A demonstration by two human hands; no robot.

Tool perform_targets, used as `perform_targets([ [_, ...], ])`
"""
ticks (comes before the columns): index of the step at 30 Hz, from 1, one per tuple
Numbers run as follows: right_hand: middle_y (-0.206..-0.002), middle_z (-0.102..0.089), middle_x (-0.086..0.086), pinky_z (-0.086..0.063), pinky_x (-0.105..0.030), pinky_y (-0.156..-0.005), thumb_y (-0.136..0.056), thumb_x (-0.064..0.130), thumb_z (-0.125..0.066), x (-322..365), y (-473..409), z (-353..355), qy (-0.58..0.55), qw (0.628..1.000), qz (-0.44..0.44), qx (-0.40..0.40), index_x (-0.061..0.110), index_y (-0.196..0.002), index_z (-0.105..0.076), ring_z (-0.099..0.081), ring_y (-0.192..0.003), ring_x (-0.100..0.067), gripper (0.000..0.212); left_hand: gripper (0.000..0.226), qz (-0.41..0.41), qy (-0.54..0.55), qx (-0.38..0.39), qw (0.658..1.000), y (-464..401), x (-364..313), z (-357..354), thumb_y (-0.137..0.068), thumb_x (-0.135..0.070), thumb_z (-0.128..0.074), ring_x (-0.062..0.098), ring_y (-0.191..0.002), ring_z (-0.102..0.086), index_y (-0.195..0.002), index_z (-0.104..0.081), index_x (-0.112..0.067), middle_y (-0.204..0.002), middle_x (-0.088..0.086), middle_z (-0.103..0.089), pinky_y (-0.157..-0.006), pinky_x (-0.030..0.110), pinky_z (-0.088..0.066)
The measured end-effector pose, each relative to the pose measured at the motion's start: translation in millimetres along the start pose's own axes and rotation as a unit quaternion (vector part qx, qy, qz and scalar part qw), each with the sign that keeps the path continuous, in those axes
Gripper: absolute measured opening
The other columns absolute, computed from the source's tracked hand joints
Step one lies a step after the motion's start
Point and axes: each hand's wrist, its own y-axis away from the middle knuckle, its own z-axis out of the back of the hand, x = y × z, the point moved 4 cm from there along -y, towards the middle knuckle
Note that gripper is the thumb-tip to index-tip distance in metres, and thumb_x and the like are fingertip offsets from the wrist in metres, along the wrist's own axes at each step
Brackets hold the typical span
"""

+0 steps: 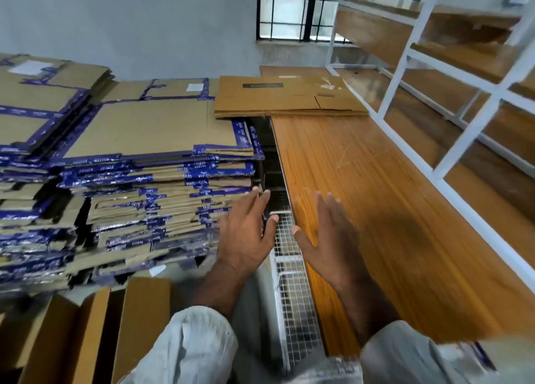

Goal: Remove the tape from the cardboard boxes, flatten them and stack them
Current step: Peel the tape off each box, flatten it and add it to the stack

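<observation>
A tall stack of flattened cardboard boxes (150, 163) fills the left, brown sheets edged with crumpled blue printed tape, layers uneven. Beyond it a small pile of plain flattened boxes (289, 98) lies on the far end of the wooden table (376, 198). Both hands hold nothing, fingers spread: the left hand (246, 233) by the tall stack's edge, the right hand (327, 238) above the table's near edge. White-framed shelves (434, 73) stand right.

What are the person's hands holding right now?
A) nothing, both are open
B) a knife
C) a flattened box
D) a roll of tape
A: the left hand and the right hand hover with fingers spread and empty, between the stack of flattened taped boxes and the wooden table.
</observation>
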Motion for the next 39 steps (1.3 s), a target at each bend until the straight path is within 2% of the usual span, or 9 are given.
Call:
perform_targets([
  [6, -0.173, -0.003, -0.004, -0.014, -0.050, -0.126, -0.097, 0.066, -0.046, -10.4, 107.8, -0.9, 0.009, 0.998, 0.005, 0.059, 0.025, -0.165, -0.006, 0.002, -0.159, -0.022, 0.088, 0.064, 0.018, -0.010, 0.031, 0.999, 121.4, -33.5, -9.5, -0.097, -0.057, -0.033, 0.027, -0.147, -0.036, -0.153, -0.046, -0.030, -0.162, 0.003, -0.037, -0.110, 0.062, -0.038],
  [10, -0.168, -0.025, -0.010, -0.030, -0.057, -0.119, -0.084, 0.073, -0.029, 16.4, 159.3, -11.9, -0.001, 0.997, 0.026, 0.076, 0.018, -0.162, -0.026, -0.021, -0.156, -0.029, 0.095, 0.061, 0.059, -0.055, 0.045, 0.996, 198.0, -23.2, 17.6, -0.097, -0.057, -0.037, 0.026, -0.146, -0.038, -0.153, -0.044, -0.034, -0.163, 0.000, -0.035, -0.107, 0.061, -0.042],
  [14, -0.169, -0.023, -0.010, -0.031, -0.054, -0.119, -0.090, 0.070, -0.041, 59.3, 196.2, -29.5, -0.021, 0.990, 0.088, 0.112, 0.018, -0.163, -0.024, -0.020, -0.156, -0.028, 0.091, 0.067, 0.146, -0.085, 0.028, 0.985, 260.0, -2.8, 58.8, -0.094, -0.064, -0.031, 0.025, -0.146, -0.038, -0.155, -0.039, -0.039, -0.165, -0.004, -0.032, -0.105, 0.057, -0.039],
  [17, -0.170, -0.018, -0.009, -0.028, -0.055, -0.120, -0.094, 0.064, -0.051, 97.7, 218.6, -42.9, -0.021, 0.980, 0.131, 0.150, 0.020, -0.163, -0.020, -0.016, -0.157, -0.028, 0.088, 0.059, 0.187, -0.117, 0.019, 0.975, 299.4, 17.4, 91.7, -0.101, -0.056, -0.043, 0.023, -0.149, -0.031, -0.157, -0.033, -0.040, -0.167, -0.004, -0.026, -0.113, 0.052, -0.037],
  [20, -0.170, -0.019, -0.009, -0.029, -0.055, -0.120, -0.092, 0.068, -0.044, 139.3, 240.6, -57.6, -0.032, 0.971, 0.168, 0.167, 0.021, -0.164, -0.020, -0.018, -0.156, -0.028, 0.089, 0.059, 0.228, -0.128, 0.001, 0.965, 335.8, 36.1, 123.1, -0.103, -0.049, -0.048, 0.020, -0.152, -0.026, -0.158, -0.031, -0.037, -0.168, -0.004, -0.025, -0.116, 0.048, -0.031],
  [27, -0.172, -0.008, -0.003, -0.025, -0.053, -0.122, -0.097, 0.063, -0.052, 235.3, 303.7, -110.3, -0.031, 0.946, 0.217, 0.241, 0.026, -0.165, -0.011, -0.010, -0.158, -0.024, 0.087, 0.060, 0.321, -0.143, -0.006, 0.936, 429.7, 112.5, 179.6, -0.100, -0.053, -0.049, 0.022, -0.148, -0.032, -0.156, -0.034, -0.036, -0.165, -0.004, -0.029, -0.113, 0.057, -0.036],
  [33, -0.170, -0.018, -0.007, -0.033, -0.049, -0.120, -0.095, 0.057, -0.059, 299.1, 359.1, -180.3, -0.040, 0.941, 0.179, 0.283, 0.022, -0.163, -0.019, -0.021, -0.155, -0.026, 0.086, 0.061, 0.349, -0.108, 0.044, 0.930, 500.3, 196.5, 210.0, -0.101, -0.049, -0.052, 0.024, -0.146, -0.034, -0.155, -0.037, -0.026, -0.163, 0.002, -0.034, -0.113, 0.052, -0.039],
  [36, -0.165, -0.029, -0.008, -0.040, -0.049, -0.115, -0.093, 0.053, -0.065, 300.8, 381.1, -218.1, -0.028, 0.942, 0.138, 0.304, 0.020, -0.160, -0.027, -0.034, -0.149, -0.030, 0.084, 0.059, 0.334, -0.066, 0.080, 0.937, 518.8, 225.3, 199.7, -0.101, -0.043, -0.056, 0.028, -0.142, -0.040, -0.152, -0.042, -0.017, -0.159, 0.008, -0.039, -0.114, 0.042, -0.038],
  [39, -0.155, -0.042, -0.008, -0.046, -0.046, -0.105, -0.089, 0.049, -0.070, 280.8, 397.3, -252.1, 0.001, 0.942, 0.060, 0.329, 0.017, -0.154, -0.035, -0.047, -0.137, -0.033, 0.080, 0.057, 0.341, 0.002, 0.115, 0.933, 532.2, 247.8, 167.5, -0.099, -0.036, -0.060, 0.032, -0.144, -0.037, -0.149, -0.045, -0.012, -0.158, 0.013, -0.039, -0.117, 0.041, -0.035],
])
